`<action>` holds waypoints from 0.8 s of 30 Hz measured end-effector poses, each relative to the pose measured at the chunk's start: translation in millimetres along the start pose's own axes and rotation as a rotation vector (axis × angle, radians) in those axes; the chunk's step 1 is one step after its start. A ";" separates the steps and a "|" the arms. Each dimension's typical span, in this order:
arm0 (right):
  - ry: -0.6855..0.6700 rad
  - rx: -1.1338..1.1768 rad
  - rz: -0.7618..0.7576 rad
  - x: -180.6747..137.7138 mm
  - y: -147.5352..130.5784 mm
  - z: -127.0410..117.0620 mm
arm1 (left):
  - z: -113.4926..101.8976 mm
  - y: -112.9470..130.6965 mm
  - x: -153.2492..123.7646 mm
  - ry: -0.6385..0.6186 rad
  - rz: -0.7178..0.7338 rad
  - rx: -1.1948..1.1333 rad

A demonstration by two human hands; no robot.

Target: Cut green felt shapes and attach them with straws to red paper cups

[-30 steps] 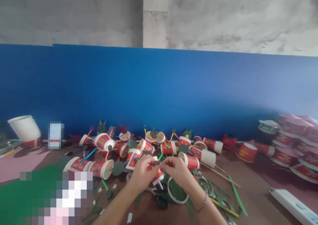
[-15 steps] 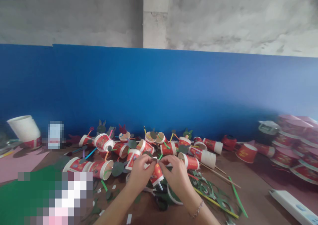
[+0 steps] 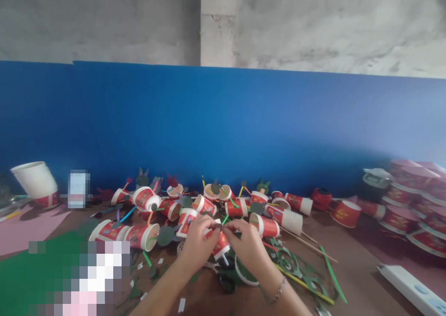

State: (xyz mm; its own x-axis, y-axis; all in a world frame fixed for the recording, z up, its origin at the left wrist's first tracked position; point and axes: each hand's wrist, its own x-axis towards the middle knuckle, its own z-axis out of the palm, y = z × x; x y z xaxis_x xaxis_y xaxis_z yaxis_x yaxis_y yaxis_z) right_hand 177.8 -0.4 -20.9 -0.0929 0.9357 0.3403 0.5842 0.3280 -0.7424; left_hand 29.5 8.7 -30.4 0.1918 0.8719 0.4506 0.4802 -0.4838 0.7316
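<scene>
In the middle, my left hand (image 3: 202, 241) and my right hand (image 3: 245, 244) meet fingertip to fingertip, both pinched. Between the fingertips is a small dark piece (image 3: 220, 228), perhaps paper, mostly covered by the fingers. Right below it a red patterned paper cup (image 3: 220, 247) sits tilted, partly behind my left thumb, with a pale straw (image 3: 226, 260) sticking out of its lower end. Whether the fingers also grip the cup is hidden. Black-handled scissors (image 3: 226, 282) lie under the hands, by a white ring-shaped thing (image 3: 244, 275).
Red paper cups (image 3: 141, 237) with straws and dark paper shapes crowd the table's back. Green paper offcuts (image 3: 296, 265), a yellow strip (image 3: 306, 286) and thin sticks (image 3: 310, 245) lie right. A power strip (image 3: 413, 288) and stacked cups (image 3: 400, 218) are farther right; green sheet (image 3: 42, 279) left.
My fingertips shift slightly on the dark piece, and my left thumb covers more of the cup. Both hands stay in nearly the same place.
</scene>
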 end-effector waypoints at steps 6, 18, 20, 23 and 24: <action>-0.032 0.028 0.024 0.8 3.6 -2.1 | -1.8 0.4 0.2 -0.029 0.029 0.014; -0.054 0.049 0.032 2.4 2.4 -4.2 | -1.3 2.1 -0.6 -0.034 0.024 0.039; -0.053 0.048 0.035 2.4 2.1 -4.4 | -1.5 2.0 -0.8 -0.039 0.023 0.041; -0.075 0.071 0.043 2.3 2.2 -5.0 | -2.2 2.1 -0.7 -0.046 0.019 0.036; -0.086 0.084 0.052 2.4 2.5 -5.2 | -2.4 2.2 -0.6 -0.048 0.020 0.033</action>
State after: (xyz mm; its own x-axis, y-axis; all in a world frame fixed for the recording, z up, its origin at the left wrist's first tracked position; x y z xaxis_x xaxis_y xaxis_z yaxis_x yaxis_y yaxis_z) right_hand 183.2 2.0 -18.9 -0.1357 0.9582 0.2520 0.5208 0.2854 -0.8046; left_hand 28.4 7.0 -27.8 0.2422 0.8650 0.4395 0.5038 -0.4993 0.7049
